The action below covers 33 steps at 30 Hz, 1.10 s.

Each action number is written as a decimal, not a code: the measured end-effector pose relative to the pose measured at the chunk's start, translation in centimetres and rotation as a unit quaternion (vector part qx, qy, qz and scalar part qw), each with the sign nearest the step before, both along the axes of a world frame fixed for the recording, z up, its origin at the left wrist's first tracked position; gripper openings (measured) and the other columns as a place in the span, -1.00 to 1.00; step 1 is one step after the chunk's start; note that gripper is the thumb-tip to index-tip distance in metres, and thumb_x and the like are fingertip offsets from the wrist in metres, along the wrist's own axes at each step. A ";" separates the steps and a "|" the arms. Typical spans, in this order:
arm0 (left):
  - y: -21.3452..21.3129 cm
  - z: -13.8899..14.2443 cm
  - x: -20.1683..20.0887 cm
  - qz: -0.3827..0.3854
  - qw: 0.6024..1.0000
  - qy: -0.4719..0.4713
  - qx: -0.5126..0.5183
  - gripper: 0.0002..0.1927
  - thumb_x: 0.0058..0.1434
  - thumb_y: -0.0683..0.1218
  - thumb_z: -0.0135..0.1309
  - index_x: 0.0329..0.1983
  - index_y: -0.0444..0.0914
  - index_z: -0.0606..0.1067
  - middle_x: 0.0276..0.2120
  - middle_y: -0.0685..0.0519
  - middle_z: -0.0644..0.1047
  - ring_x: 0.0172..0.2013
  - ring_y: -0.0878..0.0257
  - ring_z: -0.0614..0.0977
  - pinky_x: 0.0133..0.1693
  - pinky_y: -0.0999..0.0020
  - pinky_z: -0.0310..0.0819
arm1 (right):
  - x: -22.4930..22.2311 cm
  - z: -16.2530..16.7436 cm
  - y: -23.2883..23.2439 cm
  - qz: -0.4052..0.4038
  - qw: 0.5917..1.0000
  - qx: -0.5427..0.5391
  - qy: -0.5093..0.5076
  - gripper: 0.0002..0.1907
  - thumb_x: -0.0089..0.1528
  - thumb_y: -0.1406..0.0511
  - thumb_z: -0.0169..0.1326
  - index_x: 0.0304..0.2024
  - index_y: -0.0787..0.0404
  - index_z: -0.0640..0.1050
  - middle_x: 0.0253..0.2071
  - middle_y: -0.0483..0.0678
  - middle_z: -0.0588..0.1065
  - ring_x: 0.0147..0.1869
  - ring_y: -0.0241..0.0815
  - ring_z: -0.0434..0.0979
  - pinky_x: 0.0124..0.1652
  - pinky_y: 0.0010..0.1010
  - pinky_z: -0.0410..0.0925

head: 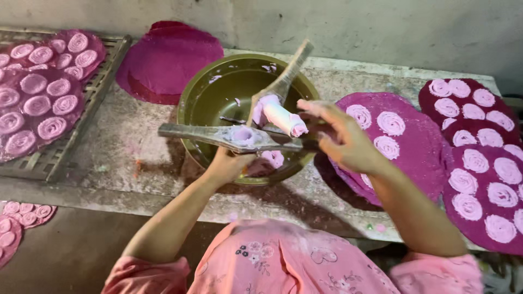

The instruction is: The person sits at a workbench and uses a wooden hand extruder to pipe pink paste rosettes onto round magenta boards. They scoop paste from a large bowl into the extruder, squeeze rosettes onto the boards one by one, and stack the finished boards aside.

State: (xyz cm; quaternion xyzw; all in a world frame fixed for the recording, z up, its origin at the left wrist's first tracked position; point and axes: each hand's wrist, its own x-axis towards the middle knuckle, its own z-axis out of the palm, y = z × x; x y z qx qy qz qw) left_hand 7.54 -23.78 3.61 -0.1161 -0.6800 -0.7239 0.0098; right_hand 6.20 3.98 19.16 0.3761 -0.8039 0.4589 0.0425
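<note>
A green bowl (204, 98) stands on a stone bench, with bits of pink paste inside. My left hand (229, 163) is under a flat wooden paddle (185, 132) laid across the bowl and grips it from below. A second wooden stick (291, 68) leans up from the bowl, and a pale pink roll of paste (280, 116) sits where the two sticks meet. My right hand (343, 136) is at the roll's right end, fingers pinching it. To the right lies a round magenta mat (419, 147) with several pink spiral pieces (391, 123).
A metal grid tray (52, 163) at the left carries more magenta mats with spirals. A stack of bare magenta mats (169, 57) lies behind the bowl. Further mats with spirals (479, 163) lie at the far right. A wall runs behind.
</note>
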 end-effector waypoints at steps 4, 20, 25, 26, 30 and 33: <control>-3.1 1.1 -1.2 0.080 0.995 0.019 -0.060 -0.63 0.06 -0.26 0.25 -0.04 -0.29 0.51 -0.17 0.07 0.61 -0.14 0.32 0.63 -0.10 0.35 0.57 | -0.8 -2.6 -5.5 -0.021 0.997 -0.053 -0.044 -0.27 0.01 0.67 -0.21 0.25 0.33 0.44 0.13 0.13 0.44 0.30 -0.01 0.44 0.27 -0.29 0.25; -6.1 0.0 -4.5 0.227 0.950 0.137 -0.166 -0.74 0.25 -0.28 0.19 0.00 -0.31 0.49 -0.14 -0.02 0.57 -0.12 0.16 0.60 -0.03 0.30 0.50 | -2.0 -12.2 -11.2 -0.123 0.992 0.003 -0.026 -0.42 0.08 0.65 -0.13 0.12 0.29 0.55 0.13 0.09 0.49 0.25 0.05 0.54 0.24 -0.25 0.41; -8.2 -1.6 -2.0 0.229 0.962 0.080 -0.122 -0.47 0.31 -0.29 0.20 0.30 -0.36 0.30 -0.05 -0.01 0.52 -0.06 0.20 0.57 0.04 0.36 0.47 | -5.2 -19.5 -10.3 0.066 0.881 0.452 0.124 -0.32 -0.18 0.29 0.16 0.05 0.26 0.62 0.08 0.12 0.51 0.19 0.32 0.48 0.01 0.11 0.36; -8.3 -1.9 -1.5 0.222 0.964 0.084 -0.120 -0.42 0.30 -0.29 0.22 0.33 -0.36 0.27 -0.04 0.00 0.51 -0.06 0.22 0.57 0.04 0.36 0.47 | -5.7 -20.4 -10.8 0.085 0.870 0.472 0.117 -0.38 -0.13 0.24 0.16 0.02 0.24 0.62 0.07 0.11 0.52 0.19 0.27 0.49 0.03 0.15 0.35; -8.1 -3.1 -0.6 0.226 0.968 0.085 -0.065 -0.32 0.28 -0.32 0.22 0.40 -0.38 0.20 0.01 -0.02 0.49 -0.01 0.23 0.54 0.07 0.36 0.45 | -11.2 -20.5 -12.6 0.047 0.847 0.505 -0.158 -0.68 0.29 0.28 0.00 0.00 0.01 0.71 -0.03 0.03 0.63 0.04 -0.08 0.67 0.09 -0.18 0.49; -7.9 -3.9 -0.7 0.273 0.952 0.122 -0.068 -0.38 0.33 -0.35 0.19 0.40 -0.35 0.24 0.06 -0.03 0.48 0.04 0.21 0.53 0.15 0.34 0.44 | -14.5 -19.8 -13.7 -0.091 0.876 0.464 -0.090 -0.54 0.14 0.31 0.05 0.09 -0.09 0.62 0.03 0.17 0.52 0.04 0.16 0.55 -0.06 -0.05 0.45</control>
